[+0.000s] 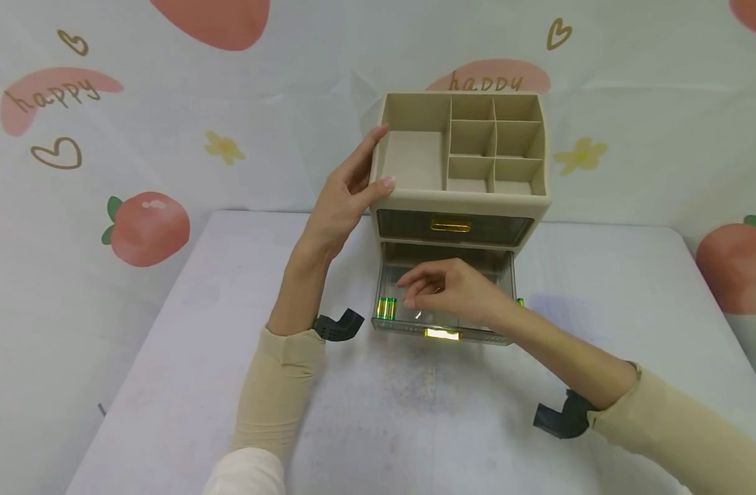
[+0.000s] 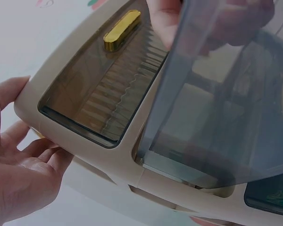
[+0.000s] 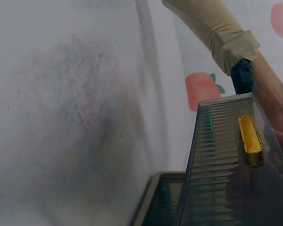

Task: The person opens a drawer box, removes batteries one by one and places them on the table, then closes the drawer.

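Observation:
A beige desk organizer (image 1: pixel 467 199) with a divided open top stands at the back of the table. My left hand (image 1: pixel 347 196) grips its left side, the thumb over the top rim. Below a closed smoky drawer (image 1: pixel 408 225), a clear drawer (image 1: pixel 489 335) is pulled out, with a gold handle (image 1: pixel 442 334). Green-and-gold batteries (image 1: pixel 386 308) stand in its front left corner. My right hand (image 1: pixel 458 289) hovers over the drawer, its fingers loosely bent. No held object shows clearly between them. The right wrist view catches the drawer front (image 3: pixel 221 155) but little of that hand.
A bit of green (image 1: pixel 521 302) shows at the drawer's right edge, partly behind my forearm. Another smoky compartment (image 2: pixel 271 193) with something green inside lies below the pulled-out drawer. The white table (image 1: pixel 186 385) meets a fruit-patterned cloth (image 1: pixel 309 89) behind the organizer.

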`<state>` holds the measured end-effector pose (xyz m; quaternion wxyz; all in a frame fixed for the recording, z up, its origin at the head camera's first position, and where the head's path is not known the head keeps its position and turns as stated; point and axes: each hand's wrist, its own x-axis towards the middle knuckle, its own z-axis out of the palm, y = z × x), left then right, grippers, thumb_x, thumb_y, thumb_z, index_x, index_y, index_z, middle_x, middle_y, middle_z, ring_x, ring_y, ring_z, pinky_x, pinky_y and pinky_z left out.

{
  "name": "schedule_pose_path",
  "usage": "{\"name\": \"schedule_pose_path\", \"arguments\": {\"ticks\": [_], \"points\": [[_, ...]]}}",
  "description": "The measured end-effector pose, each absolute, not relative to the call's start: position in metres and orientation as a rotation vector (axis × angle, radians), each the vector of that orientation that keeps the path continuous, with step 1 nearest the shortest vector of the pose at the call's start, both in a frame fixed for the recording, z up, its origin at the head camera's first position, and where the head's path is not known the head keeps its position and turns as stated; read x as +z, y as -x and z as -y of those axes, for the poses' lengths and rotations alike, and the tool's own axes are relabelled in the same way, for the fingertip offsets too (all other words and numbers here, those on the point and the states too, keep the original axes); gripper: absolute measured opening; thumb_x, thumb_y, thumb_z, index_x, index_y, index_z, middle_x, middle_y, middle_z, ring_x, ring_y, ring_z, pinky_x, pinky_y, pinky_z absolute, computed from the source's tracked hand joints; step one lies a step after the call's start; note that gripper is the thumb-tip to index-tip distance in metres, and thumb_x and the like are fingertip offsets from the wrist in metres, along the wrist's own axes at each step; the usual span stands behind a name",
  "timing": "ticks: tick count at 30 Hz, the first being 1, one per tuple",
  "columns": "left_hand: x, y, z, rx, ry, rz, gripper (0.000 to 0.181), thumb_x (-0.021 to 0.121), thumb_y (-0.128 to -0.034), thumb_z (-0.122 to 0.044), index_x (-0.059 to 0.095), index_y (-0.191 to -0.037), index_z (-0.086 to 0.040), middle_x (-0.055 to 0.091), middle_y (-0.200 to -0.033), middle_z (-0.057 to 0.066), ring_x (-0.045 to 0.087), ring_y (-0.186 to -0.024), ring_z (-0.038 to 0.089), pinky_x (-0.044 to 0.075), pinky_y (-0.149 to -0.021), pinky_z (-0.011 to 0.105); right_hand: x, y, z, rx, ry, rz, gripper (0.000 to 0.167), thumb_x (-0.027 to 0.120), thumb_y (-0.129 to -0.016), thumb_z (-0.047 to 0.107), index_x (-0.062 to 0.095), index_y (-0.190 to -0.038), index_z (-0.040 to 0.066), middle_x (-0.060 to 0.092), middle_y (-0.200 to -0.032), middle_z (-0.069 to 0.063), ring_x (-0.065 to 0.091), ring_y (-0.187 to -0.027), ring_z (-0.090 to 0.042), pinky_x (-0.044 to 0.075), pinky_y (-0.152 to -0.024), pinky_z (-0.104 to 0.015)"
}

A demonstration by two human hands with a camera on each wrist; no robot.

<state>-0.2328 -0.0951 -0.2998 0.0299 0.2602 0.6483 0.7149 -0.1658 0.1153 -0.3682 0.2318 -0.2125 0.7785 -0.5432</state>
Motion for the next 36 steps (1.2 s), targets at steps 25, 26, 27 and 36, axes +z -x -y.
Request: {"name": "schedule_pose_path", "arguments": {"ticks": [25,26,27,36], "points": [[-0.299,0.232,0.096,2.183,-0.785,-2.005,0.068,0.057,-0.0969,0.001,0.027,-0.157,-0.007,0.025,-0.162,0.011,0.034,-0.144,0.028,0.039,-0.106,0.032,-0.38,0.175,-0.09,-1.096,0.747,-2.402,0.033,0.081,-0.081,0.015,0.066,-0.108,0.004,0.067,-0.08,0.007,0.064,-0.075,-0.008,0.053,-0.075,-0.027],[-0.299,0.232,0.096,2.184,-0.785,-2.003,0.068,0.057,-0.0969,0.001,0.027,-0.157,-0.007,0.025,-0.162,0.011,0.034,-0.144,0.028,0.039,-0.106,0.032,-0.38,0.175,-0.089,-1.087,0.749,-2.412,0.032,0.082,-0.08,0.015,0.066,-0.107,0.004,0.067,-0.079,0.007,0.063,-0.074,-0.007,0.053,-0.074,-0.027],[-0.299,0.232,0.096,2.185,-0.784,-2.003,0.068,0.057,-0.0969,0.001,0.028,-0.157,-0.007,0.026,-0.162,0.011,0.035,-0.143,0.028,0.039,-0.106,0.031,-0.38,0.175,-0.089,-1.077,0.754,-2.423,0.032,0.082,-0.08,0.015,0.066,-0.105,0.005,0.066,-0.078,0.007,0.063,-0.073,-0.007,0.052,-0.074,-0.027],[-0.3,0.232,0.096,2.19,-0.782,-2.006,0.067,0.057,-0.0968,0.0,0.029,-0.157,-0.007,0.026,-0.162,0.01,0.035,-0.143,0.028,0.039,-0.106,0.03,-0.38,0.175,-0.085,-0.972,0.797,-2.504,0.029,0.083,-0.078,0.019,0.066,-0.098,0.008,0.062,-0.071,0.009,0.058,-0.065,-0.007,0.05,-0.07,-0.027]]}}
